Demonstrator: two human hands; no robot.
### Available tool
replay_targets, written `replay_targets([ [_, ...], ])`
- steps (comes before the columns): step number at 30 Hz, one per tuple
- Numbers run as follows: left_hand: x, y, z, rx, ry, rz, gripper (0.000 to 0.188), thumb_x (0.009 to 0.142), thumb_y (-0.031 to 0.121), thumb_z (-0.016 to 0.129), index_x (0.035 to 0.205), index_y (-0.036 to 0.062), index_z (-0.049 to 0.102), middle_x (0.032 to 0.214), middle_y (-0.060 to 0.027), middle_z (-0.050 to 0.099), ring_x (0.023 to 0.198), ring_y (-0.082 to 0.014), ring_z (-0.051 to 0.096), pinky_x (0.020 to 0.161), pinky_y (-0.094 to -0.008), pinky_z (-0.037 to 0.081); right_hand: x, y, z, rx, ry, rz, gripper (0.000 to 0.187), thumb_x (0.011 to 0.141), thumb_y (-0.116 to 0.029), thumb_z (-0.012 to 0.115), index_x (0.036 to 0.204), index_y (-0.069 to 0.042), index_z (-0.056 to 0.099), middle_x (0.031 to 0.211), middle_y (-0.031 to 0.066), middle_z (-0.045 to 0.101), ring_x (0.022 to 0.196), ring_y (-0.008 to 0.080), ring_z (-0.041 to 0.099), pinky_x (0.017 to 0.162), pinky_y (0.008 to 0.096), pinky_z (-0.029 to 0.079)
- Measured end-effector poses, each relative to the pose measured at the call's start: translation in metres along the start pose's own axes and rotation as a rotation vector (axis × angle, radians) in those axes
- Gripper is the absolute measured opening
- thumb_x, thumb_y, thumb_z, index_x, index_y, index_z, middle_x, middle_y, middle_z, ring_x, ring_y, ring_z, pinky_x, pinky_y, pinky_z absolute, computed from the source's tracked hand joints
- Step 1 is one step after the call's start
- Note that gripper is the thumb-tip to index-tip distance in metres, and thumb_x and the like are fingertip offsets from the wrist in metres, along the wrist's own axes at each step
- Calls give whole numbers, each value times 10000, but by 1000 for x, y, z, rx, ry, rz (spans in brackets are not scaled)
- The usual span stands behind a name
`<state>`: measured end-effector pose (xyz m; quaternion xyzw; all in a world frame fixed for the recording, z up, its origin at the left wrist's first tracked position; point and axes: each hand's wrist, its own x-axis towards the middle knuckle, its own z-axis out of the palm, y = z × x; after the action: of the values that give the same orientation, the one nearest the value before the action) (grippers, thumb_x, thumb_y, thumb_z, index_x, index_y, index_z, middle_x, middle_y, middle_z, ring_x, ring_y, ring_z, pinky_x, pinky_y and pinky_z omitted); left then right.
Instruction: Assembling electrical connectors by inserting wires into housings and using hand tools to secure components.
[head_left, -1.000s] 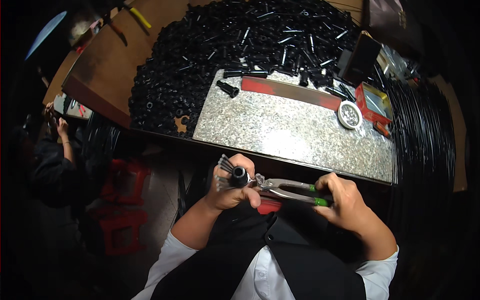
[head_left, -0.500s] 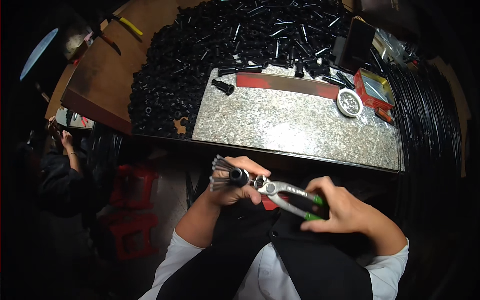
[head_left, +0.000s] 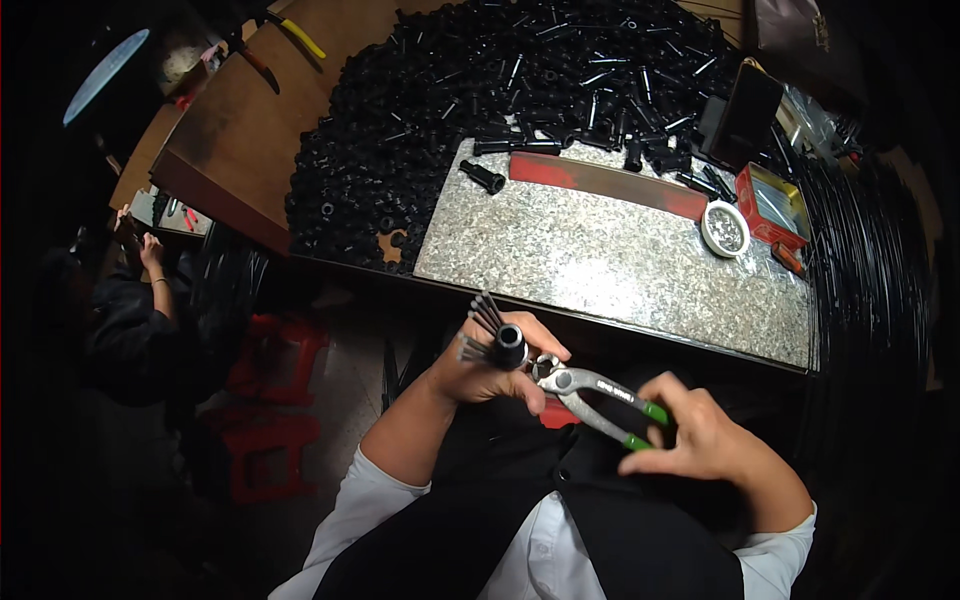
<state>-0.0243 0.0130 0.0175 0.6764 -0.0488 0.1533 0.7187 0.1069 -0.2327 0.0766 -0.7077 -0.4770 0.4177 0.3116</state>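
Held in my left hand (head_left: pixel 487 372) is a black tube-ended piece (head_left: pixel 510 343), with several thin rods (head_left: pixel 486 315) fanning out beside it, much like a folded umbrella frame. Its open round end faces up, and my palm hides the rest. Green-gripped pincers (head_left: pixel 598 390) are in my right hand (head_left: pixel 700 432), its fingers and thumb around the spread handles. The jaws of the pincers sit by my left thumb and forefinger, at a small metal part beside the tube. What exactly lies between the jaws is too small to tell.
Ahead lies a speckled stone slab (head_left: pixel 560 250), bearing a red-brown bar (head_left: pixel 605 187), a white bowl (head_left: pixel 725 229) of small metal bits and a red-yellow tin (head_left: pixel 772 207). Black tubular parts (head_left: pixel 370 170) are heaped behind. Red stools (head_left: pixel 265 450) and another person (head_left: pixel 140 310) are at left.
The whole view has shifted, so the bench and both hands appear farther right. My hands keep their grip, with the pincers' jaws still by my left fingers.
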Motion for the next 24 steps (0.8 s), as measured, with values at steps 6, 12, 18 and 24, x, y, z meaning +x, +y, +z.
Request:
replay_targets([
  [6,-1,1,-3,-62,63,-85,646,483,433,869,924,-4,688,844,-63,667,723,-103,600,619,-216,445,10,19,-1,-761,589,-492,356,852,-164,672,1074,44,488,923,198,603,706,290,617,627,375,501],
  [12,3,-3,-4,10,-161,15,645,497,432,867,948,7,689,872,-84,686,701,-121,622,592,-242,471,5,27,-4,541,-401,241,229,884,-206,651,873,-7,538,696,77,636,594,161,639,559,276,502],
  [18,2,-6,1,-42,-65,-16,600,557,303,887,1007,-4,635,887,-66,661,787,-119,618,686,-247,495,16,11,1,-576,292,-281,577,621,-41,773,1106,-11,463,854,156,524,779,344,577,647,380,466],
  [24,-2,-11,4,-133,-41,-71,605,561,185,914,1022,11,564,773,29,555,683,-35,526,618,-201,420,23,6,-2,-676,387,-228,622,623,87,600,1213,14,418,928,181,447,870,358,480,798,422,413],
])
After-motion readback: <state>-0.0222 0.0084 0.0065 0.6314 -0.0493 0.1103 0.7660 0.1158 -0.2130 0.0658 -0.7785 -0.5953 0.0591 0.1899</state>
